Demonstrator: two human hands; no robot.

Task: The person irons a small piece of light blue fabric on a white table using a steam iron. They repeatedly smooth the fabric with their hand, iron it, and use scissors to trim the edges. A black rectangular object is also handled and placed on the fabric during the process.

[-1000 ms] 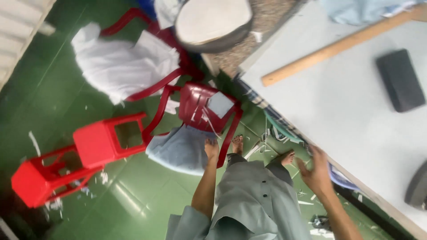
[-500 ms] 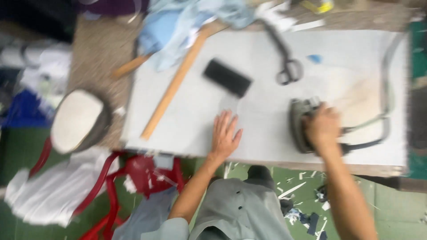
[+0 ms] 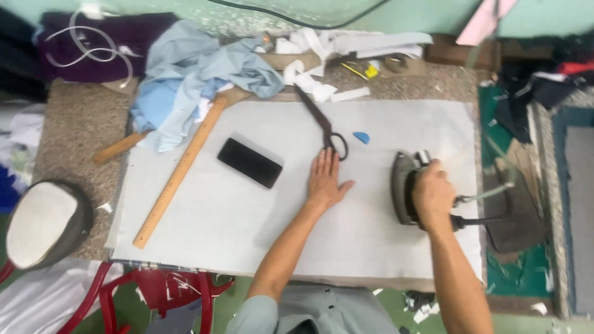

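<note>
My right hand [image 3: 432,193] grips the handle of a dark clothes iron [image 3: 402,188] that rests on the white cloth-covered table [image 3: 247,222]. My left hand [image 3: 327,180] lies flat and open on the white cloth, just below the handles of large dark scissors [image 3: 322,124]. A small blue chalk piece [image 3: 362,137] lies to the right of the scissors. A black phone [image 3: 249,162] lies left of my left hand.
A long wooden ruler [image 3: 179,173] lies slanted on the table's left. Light blue fabric [image 3: 192,77] is heaped at the back left, white strips [image 3: 322,62] behind. A padded pressing form [image 3: 40,222] sits left; a red chair [image 3: 154,297] below.
The view swung from the floor and red stools up to the table. My left hand came to rest on the cloth and my right hand took hold of the iron.
</note>
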